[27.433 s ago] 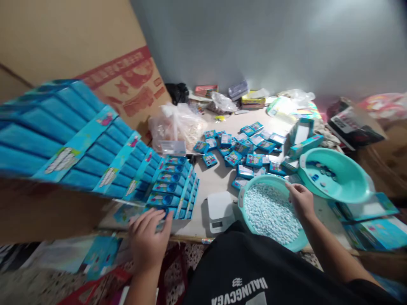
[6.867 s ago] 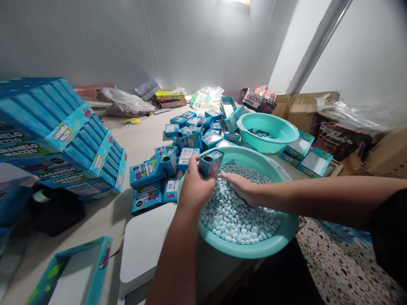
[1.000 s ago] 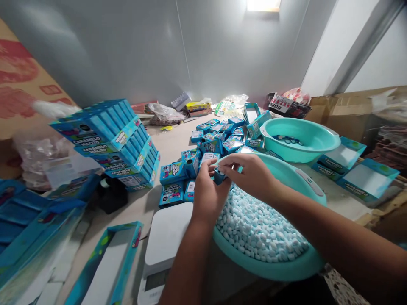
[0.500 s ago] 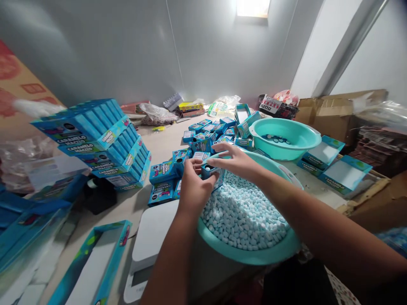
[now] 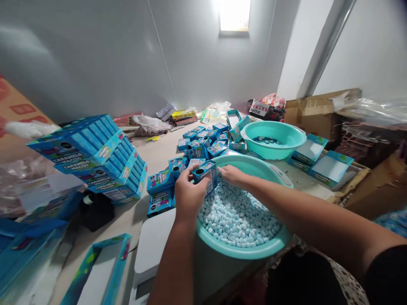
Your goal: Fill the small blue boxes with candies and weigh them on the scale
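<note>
My left hand [image 5: 188, 195] grips a small blue candy box [image 5: 205, 173] with a round hole in its top, held over the near teal basin [image 5: 251, 251]. The basin is full of pale blue candies [image 5: 237, 218]. My right hand [image 5: 233, 174] lies palm down on the candies just right of the box, fingers curled into them; whether it holds any is hidden. A heap of small blue boxes [image 5: 203, 142] lies on the table behind my hands.
A second teal basin [image 5: 273, 137] with a few dark pieces stands behind. Stacked blue display cartons [image 5: 95, 159] rise at left. A white scale [image 5: 152, 250] sits at the near edge beside an open blue tray [image 5: 98, 271]. Cardboard boxes [image 5: 318, 112] stand at right.
My right hand has dropped from the box's top down onto the candies in the basin. The left hand still holds the box, now slightly higher and more upright.
</note>
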Action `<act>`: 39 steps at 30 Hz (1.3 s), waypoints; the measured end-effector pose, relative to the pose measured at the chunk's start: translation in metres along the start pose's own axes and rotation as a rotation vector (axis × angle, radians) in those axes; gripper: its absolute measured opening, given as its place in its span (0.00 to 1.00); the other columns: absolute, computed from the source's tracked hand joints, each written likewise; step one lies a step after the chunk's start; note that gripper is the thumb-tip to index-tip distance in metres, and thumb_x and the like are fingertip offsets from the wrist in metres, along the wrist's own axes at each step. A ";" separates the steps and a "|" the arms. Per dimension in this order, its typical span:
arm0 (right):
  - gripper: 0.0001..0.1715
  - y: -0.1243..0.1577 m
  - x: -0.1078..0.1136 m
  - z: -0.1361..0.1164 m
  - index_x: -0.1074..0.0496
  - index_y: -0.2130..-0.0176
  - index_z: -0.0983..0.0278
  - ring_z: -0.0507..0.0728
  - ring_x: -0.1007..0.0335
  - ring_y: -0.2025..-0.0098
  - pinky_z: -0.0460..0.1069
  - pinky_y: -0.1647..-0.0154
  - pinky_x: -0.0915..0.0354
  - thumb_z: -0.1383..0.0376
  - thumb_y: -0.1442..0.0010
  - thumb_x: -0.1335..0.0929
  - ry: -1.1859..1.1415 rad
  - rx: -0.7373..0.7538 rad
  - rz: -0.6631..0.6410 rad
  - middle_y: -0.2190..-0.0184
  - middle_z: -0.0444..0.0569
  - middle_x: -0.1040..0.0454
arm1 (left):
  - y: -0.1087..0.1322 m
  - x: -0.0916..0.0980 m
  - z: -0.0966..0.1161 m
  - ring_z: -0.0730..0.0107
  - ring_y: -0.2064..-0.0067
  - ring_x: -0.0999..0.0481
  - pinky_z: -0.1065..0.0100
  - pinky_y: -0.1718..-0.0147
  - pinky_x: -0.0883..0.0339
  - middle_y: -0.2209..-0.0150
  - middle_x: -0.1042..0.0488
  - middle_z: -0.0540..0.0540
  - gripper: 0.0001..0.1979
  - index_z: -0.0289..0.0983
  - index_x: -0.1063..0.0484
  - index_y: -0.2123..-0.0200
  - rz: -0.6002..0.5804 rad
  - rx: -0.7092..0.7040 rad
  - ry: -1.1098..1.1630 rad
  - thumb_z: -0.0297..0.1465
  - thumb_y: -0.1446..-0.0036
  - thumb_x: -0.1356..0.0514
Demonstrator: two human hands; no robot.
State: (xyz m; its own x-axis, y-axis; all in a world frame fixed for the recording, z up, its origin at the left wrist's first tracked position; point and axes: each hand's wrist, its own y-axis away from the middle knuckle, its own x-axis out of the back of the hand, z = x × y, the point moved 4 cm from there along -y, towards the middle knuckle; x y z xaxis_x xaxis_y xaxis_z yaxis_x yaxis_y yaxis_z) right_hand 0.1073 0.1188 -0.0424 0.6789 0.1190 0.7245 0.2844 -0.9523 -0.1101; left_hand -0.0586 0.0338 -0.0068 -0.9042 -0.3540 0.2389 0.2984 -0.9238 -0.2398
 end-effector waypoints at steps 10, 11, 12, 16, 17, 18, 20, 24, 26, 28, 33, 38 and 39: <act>0.39 0.086 0.010 -0.031 0.25 0.44 0.65 0.67 0.30 0.43 0.60 0.41 0.36 0.40 0.42 0.33 0.116 0.032 -0.533 0.43 0.60 0.27 | 0.004 0.008 0.007 0.63 0.58 0.22 0.62 0.54 0.27 0.59 0.22 0.44 0.25 0.36 0.25 0.50 0.097 -0.072 0.027 0.35 0.52 0.30; 0.47 0.095 0.010 -0.035 0.29 0.40 0.66 0.70 0.34 0.40 0.61 0.39 0.38 0.38 0.46 0.31 0.143 0.023 -0.548 0.39 0.62 0.31 | 0.004 0.008 0.007 0.63 0.57 0.22 0.62 0.53 0.27 0.59 0.22 0.44 0.24 0.36 0.25 0.50 0.097 -0.072 0.036 0.35 0.52 0.31; 0.54 0.103 0.009 -0.039 0.33 0.36 0.66 0.72 0.36 0.38 0.63 0.39 0.39 0.36 0.50 0.29 0.171 0.014 -0.543 0.37 0.64 0.34 | 0.005 0.007 0.008 0.63 0.57 0.22 0.62 0.53 0.28 0.59 0.22 0.44 0.24 0.36 0.25 0.50 0.093 -0.070 0.041 0.35 0.52 0.31; 0.63 0.117 -0.004 -0.048 0.37 0.34 0.67 0.77 0.39 0.38 0.67 0.41 0.40 0.34 0.56 0.28 0.267 -0.029 -0.447 0.38 0.67 0.35 | 0.006 0.008 0.009 0.64 0.59 0.23 0.63 0.55 0.27 0.62 0.23 0.45 0.24 0.37 0.23 0.52 0.092 -0.056 0.023 0.34 0.54 0.30; 0.62 0.117 -0.008 -0.047 0.37 0.35 0.66 0.76 0.38 0.39 0.66 0.41 0.40 0.34 0.56 0.28 0.276 -0.036 -0.435 0.38 0.67 0.35 | 0.006 0.009 0.009 0.64 0.59 0.23 0.63 0.55 0.27 0.62 0.23 0.45 0.24 0.37 0.23 0.52 0.094 -0.055 0.020 0.34 0.54 0.30; 0.60 0.114 -0.011 -0.045 0.36 0.35 0.66 0.75 0.37 0.40 0.65 0.41 0.39 0.35 0.55 0.28 0.281 -0.041 -0.427 0.39 0.66 0.34 | 0.006 0.009 0.009 0.64 0.59 0.23 0.63 0.55 0.27 0.62 0.23 0.45 0.24 0.37 0.23 0.52 0.095 -0.055 0.017 0.34 0.54 0.30; 0.57 0.106 -0.013 -0.036 0.36 0.36 0.66 0.73 0.36 0.40 0.63 0.40 0.39 0.38 0.53 0.27 0.293 -0.030 -0.399 0.40 0.64 0.33 | 0.006 0.009 0.008 0.63 0.58 0.23 0.63 0.56 0.26 0.61 0.23 0.45 0.24 0.37 0.23 0.51 0.092 -0.052 0.019 0.34 0.54 0.30; 0.57 0.082 -0.007 -0.009 0.38 0.33 0.68 0.74 0.42 0.36 0.62 0.37 0.41 0.47 0.54 0.24 0.399 -0.030 -0.328 0.35 0.66 0.41 | 0.005 0.005 0.003 0.63 0.59 0.21 0.62 0.57 0.26 0.60 0.22 0.45 0.26 0.39 0.23 0.49 0.034 -0.027 0.066 0.35 0.54 0.30; 0.57 0.075 -0.004 -0.001 0.39 0.33 0.69 0.75 0.42 0.36 0.62 0.37 0.41 0.49 0.54 0.24 0.427 -0.058 -0.341 0.36 0.67 0.41 | 0.004 0.003 0.000 0.62 0.59 0.21 0.61 0.56 0.25 0.60 0.22 0.45 0.26 0.39 0.24 0.49 0.005 -0.015 0.087 0.35 0.54 0.29; 0.55 0.074 -0.002 0.000 0.38 0.33 0.68 0.73 0.38 0.38 0.60 0.38 0.39 0.51 0.53 0.25 0.407 -0.061 -0.355 0.39 0.66 0.37 | 0.003 0.002 -0.001 0.61 0.58 0.20 0.60 0.56 0.25 0.58 0.21 0.43 0.27 0.39 0.24 0.49 -0.015 -0.015 0.103 0.35 0.54 0.29; 0.48 0.083 0.001 -0.010 0.34 0.36 0.65 0.66 0.32 0.44 0.56 0.42 0.36 0.56 0.53 0.25 0.304 -0.052 -0.355 0.44 0.59 0.32 | 0.003 0.000 -0.001 0.58 0.54 0.21 0.57 0.52 0.26 0.55 0.21 0.42 0.26 0.40 0.24 0.48 -0.040 -0.024 0.096 0.35 0.53 0.29; 0.46 0.083 0.000 -0.010 0.31 0.38 0.65 0.67 0.30 0.46 0.57 0.43 0.36 0.57 0.55 0.25 0.291 -0.029 -0.343 0.47 0.57 0.27 | 0.002 0.000 0.001 0.58 0.51 0.23 0.59 0.50 0.28 0.53 0.22 0.41 0.26 0.38 0.24 0.49 -0.042 -0.014 0.076 0.33 0.54 0.29; 0.47 0.081 -0.001 -0.010 0.31 0.39 0.65 0.67 0.30 0.46 0.57 0.44 0.36 0.57 0.56 0.24 0.292 -0.038 -0.336 0.47 0.58 0.26 | 0.001 -0.001 0.000 0.58 0.50 0.23 0.59 0.49 0.29 0.52 0.22 0.41 0.27 0.37 0.24 0.48 -0.054 -0.014 0.082 0.33 0.54 0.30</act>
State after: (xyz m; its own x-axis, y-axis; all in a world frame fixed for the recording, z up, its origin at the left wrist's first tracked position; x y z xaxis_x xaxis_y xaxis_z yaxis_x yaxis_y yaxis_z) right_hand 0.1231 0.0390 -0.0453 0.3317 0.3448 0.8781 0.4283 -0.8844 0.1856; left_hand -0.0572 0.0334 -0.0070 -0.9409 -0.2905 0.1743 0.2451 -0.9389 -0.2417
